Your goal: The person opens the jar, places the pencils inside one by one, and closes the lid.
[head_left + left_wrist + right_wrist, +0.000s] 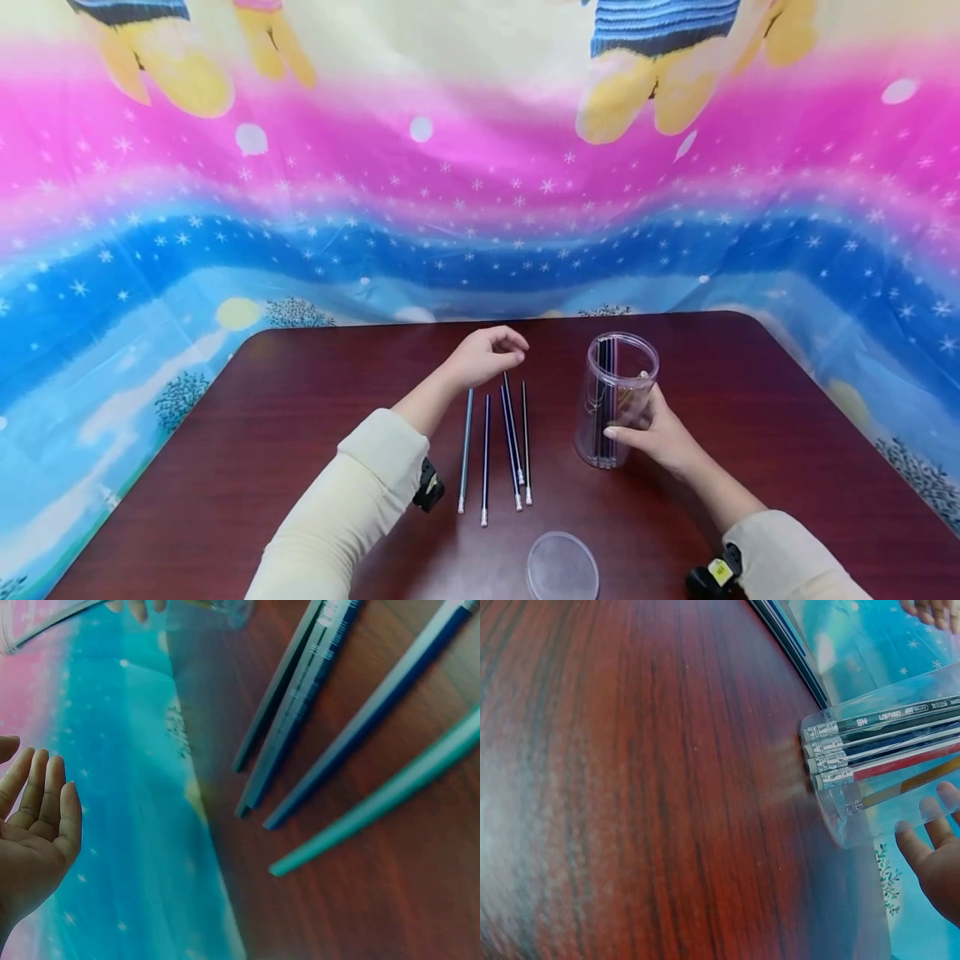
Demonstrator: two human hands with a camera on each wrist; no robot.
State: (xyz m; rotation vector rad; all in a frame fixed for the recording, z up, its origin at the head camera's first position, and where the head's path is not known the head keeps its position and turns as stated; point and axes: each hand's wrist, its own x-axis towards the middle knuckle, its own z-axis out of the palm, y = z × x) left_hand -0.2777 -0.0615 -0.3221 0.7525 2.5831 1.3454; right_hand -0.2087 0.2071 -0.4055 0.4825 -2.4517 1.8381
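Several pencils (512, 447) lie side by side on the dark red table (300, 433), eraser ends toward me. The leftmost is teal (375, 802), the others dark blue or black (315, 712). My left hand (491, 354) hovers over their far tips with loosely curled fingers and holds nothing; the left wrist view shows its bare palm (34, 825). My right hand (648, 429) grips a clear plastic jar (615, 392) that stands upright right of the pencils. More pencils (885, 739) stand inside the jar (855, 817), erasers down, and my right fingers (934, 855) wrap its wall.
A clear round lid (562, 568) lies flat near the front edge, between my arms. A bright pink and blue patterned cloth (480, 208) hangs behind the table and drapes around it. The table's rounded far edge runs just beyond my left hand.
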